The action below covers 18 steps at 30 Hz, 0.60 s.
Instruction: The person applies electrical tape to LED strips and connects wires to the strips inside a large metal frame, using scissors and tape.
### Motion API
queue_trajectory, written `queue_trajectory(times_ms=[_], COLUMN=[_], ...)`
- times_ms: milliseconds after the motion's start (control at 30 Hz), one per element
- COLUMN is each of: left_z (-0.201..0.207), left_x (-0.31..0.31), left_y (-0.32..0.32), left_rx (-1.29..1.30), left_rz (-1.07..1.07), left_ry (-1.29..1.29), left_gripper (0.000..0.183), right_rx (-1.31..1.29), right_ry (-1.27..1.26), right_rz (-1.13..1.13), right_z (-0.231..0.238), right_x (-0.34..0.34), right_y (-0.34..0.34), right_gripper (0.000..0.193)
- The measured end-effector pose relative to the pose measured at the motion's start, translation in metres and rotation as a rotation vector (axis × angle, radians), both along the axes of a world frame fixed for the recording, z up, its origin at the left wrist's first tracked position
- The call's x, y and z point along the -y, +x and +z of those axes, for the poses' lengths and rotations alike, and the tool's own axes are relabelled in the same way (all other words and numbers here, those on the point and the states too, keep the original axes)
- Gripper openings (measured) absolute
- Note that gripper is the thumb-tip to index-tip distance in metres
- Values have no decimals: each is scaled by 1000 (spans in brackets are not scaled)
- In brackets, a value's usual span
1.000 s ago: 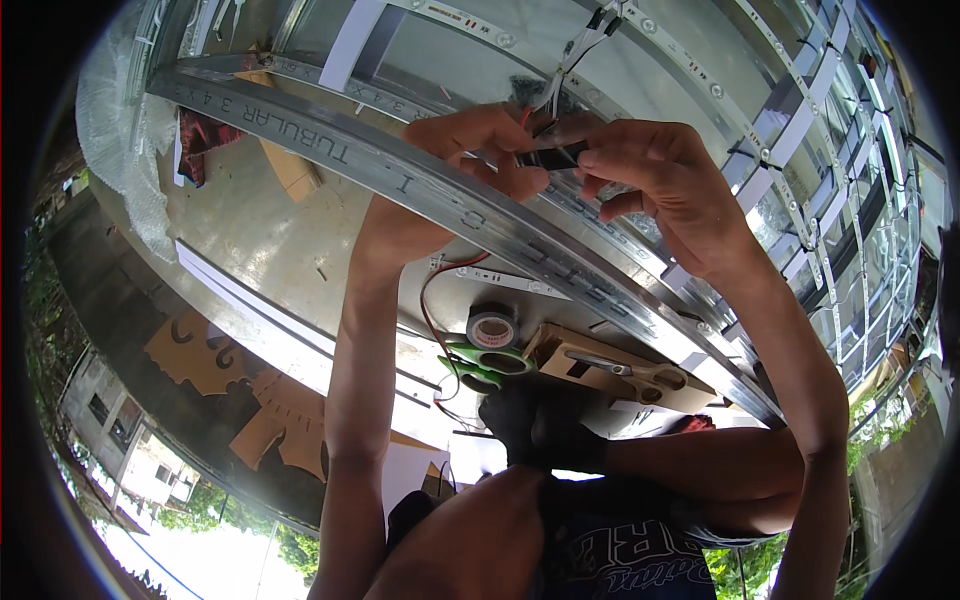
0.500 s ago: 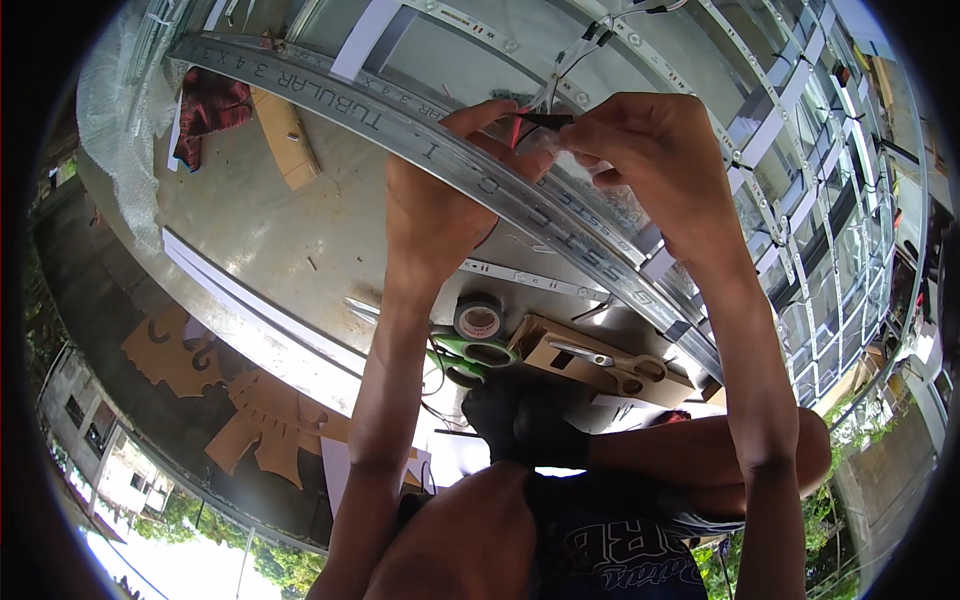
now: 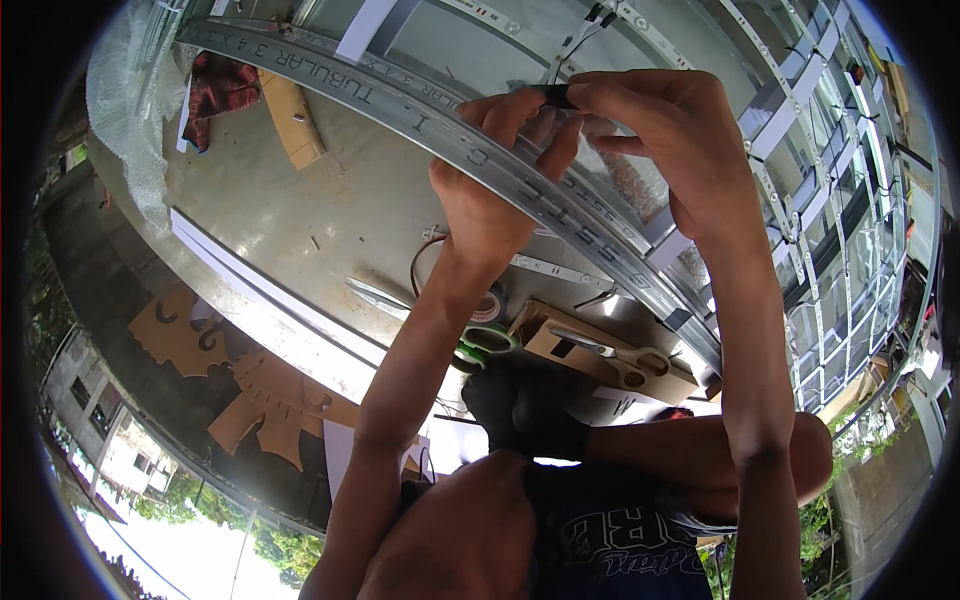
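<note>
A short piece of black tape (image 3: 553, 95) is pinched between my two hands, above the grey metal tubing (image 3: 340, 85). My left hand (image 3: 482, 205) reaches behind the tubing, with its fingertips closed on the tape's left end. From the other side my right hand (image 3: 685, 135) pinches the right end between thumb and forefinger, its other fingers curled. Any wire under the tape is hidden by my fingers. Just beyond are dark wires (image 3: 575, 42) at the end of an LED strip.
A metal lattice with LED strips (image 3: 800, 215) fills the right side. Close to my feet lie a tape roll (image 3: 490, 304), green-handled scissors (image 3: 490, 338), beige-handled scissors (image 3: 640, 365) and a cardboard box (image 3: 535, 330). Bubble wrap (image 3: 130, 130) and dark red cloth (image 3: 220, 88) lie at far left.
Both hands have shifted slightly up, the left also to the right. My left fingertips now meet the black tape, and the red wire seen before is hidden.
</note>
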State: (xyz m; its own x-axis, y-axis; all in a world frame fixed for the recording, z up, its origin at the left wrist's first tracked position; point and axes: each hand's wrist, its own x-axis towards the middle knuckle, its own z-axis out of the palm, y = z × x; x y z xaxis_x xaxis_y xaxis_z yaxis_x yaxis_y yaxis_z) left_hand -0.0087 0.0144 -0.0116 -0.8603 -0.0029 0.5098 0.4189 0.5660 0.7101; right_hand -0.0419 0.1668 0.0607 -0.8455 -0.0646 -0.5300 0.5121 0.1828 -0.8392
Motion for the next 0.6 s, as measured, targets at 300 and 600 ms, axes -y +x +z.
queue_trajectory(times_ms=[300, 600], left_z=[-1, -11], left_x=[2, 2], left_y=[0, -3], left_rx=[-59, 11], left_rz=[3, 71], left_ry=[-78, -96], left_gripper=[29, 21], right_rx=[-159, -448], right_ry=[100, 674], right_rz=[21, 259], right_z=[-10, 7], right_x=[7, -3], right_y=[7, 11], right_gripper=[23, 25])
